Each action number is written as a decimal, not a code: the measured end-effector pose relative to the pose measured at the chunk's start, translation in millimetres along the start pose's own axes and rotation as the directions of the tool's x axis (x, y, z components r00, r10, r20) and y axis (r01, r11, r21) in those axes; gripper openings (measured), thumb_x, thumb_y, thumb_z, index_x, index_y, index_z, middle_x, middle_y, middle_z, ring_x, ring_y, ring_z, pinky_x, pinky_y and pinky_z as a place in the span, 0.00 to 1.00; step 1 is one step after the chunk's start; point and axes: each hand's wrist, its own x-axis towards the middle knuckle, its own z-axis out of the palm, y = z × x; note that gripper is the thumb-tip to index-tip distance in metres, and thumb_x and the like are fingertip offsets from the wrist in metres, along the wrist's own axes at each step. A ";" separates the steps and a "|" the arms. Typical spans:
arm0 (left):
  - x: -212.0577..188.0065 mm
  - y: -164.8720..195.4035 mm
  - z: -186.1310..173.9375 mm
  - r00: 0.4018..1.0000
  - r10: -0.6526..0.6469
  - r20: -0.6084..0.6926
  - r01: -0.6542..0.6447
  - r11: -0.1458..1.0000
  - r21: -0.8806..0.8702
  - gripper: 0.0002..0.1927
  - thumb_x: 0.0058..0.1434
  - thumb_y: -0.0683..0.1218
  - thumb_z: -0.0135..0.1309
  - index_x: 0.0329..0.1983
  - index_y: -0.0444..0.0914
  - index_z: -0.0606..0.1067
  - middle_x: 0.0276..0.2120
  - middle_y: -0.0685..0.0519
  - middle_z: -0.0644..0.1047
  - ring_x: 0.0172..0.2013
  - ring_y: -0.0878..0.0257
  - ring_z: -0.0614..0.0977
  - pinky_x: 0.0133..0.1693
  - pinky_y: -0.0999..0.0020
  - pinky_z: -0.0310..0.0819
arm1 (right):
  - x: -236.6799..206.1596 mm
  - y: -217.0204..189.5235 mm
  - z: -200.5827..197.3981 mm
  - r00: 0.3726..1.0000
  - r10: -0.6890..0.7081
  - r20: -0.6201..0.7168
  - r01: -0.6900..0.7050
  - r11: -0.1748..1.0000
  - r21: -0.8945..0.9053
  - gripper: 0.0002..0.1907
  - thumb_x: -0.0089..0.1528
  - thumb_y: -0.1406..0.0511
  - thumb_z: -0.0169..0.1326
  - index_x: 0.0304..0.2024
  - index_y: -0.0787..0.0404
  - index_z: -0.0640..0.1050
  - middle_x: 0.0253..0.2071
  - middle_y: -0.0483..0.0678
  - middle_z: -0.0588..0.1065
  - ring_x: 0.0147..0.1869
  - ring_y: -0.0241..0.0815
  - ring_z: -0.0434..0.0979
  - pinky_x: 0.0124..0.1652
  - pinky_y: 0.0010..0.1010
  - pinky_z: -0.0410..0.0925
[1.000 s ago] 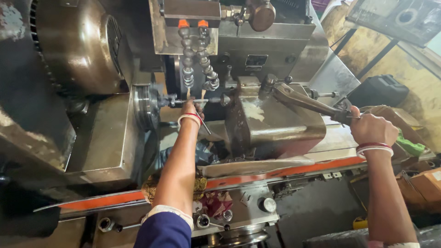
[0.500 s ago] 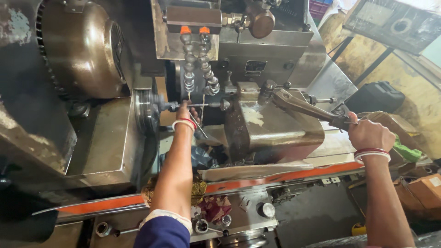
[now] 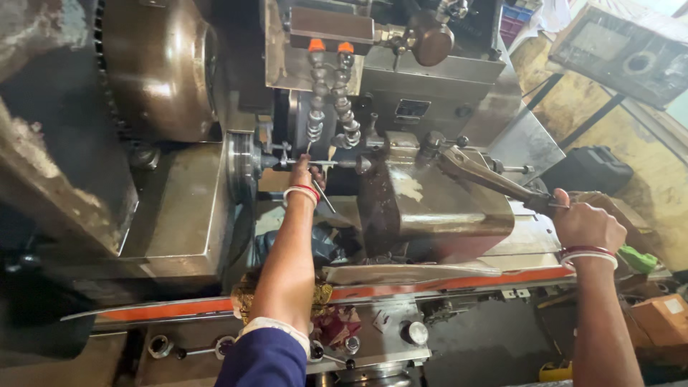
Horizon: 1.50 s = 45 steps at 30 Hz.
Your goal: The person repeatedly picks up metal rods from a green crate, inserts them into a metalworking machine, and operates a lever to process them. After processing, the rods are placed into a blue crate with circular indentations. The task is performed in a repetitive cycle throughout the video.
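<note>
The left hand [image 3: 304, 174] pinches a thin metal rod [image 3: 320, 193] beside the round steel chuck [image 3: 242, 168]. The right hand [image 3: 584, 223] is closed round the long greasy metal lever [image 3: 487, 177] of the brown machine block [image 3: 430, 211].

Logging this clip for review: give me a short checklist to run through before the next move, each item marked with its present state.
1. Right hand closed on the long lever: ok.
2. Left hand at the thin rod between chuck and block: ok.
3. Left-hand grip on the rod: cannot tell, fingers hidden.
4. Chuck stopped or turning: cannot tell.
5. Coolant hoses hang above the rod, apart from the left hand: ok.
6. Bangles on the left wrist close to the chuck: not ok.
</note>
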 end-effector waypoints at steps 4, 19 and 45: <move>-0.8 2.0 4.3 0.996 0.029 -0.080 -0.030 1.000 -0.007 0.21 0.64 0.71 0.50 0.36 0.52 0.70 0.16 0.62 0.65 0.15 0.65 0.66 0.20 0.64 0.58 | 3.2 -2.1 -1.6 0.999 0.018 0.047 -0.019 1.000 0.013 0.45 0.75 0.40 0.27 0.36 0.62 0.87 0.39 0.65 0.82 0.48 0.67 0.83 0.47 0.53 0.72; -4.1 1.3 7.5 0.873 0.272 -0.405 -0.268 0.961 0.068 0.18 0.66 0.60 0.56 0.48 0.43 0.74 0.22 0.60 0.71 0.19 0.66 0.72 0.21 0.66 0.64 | -5.7 -11.8 -2.4 0.999 0.023 -0.031 -0.023 1.000 -0.001 0.43 0.77 0.41 0.29 0.36 0.61 0.87 0.36 0.64 0.82 0.44 0.67 0.83 0.43 0.54 0.71; -9.7 -4.6 -2.6 0.873 0.322 -0.366 -0.421 0.877 -0.233 0.10 0.70 0.49 0.55 0.43 0.37 0.75 0.31 0.53 0.76 0.31 0.60 0.78 0.36 0.54 0.73 | 17.4 -0.2 26.0 0.984 -0.048 -0.169 0.061 0.995 0.077 0.38 0.81 0.44 0.36 0.36 0.61 0.85 0.33 0.62 0.81 0.44 0.64 0.82 0.43 0.53 0.71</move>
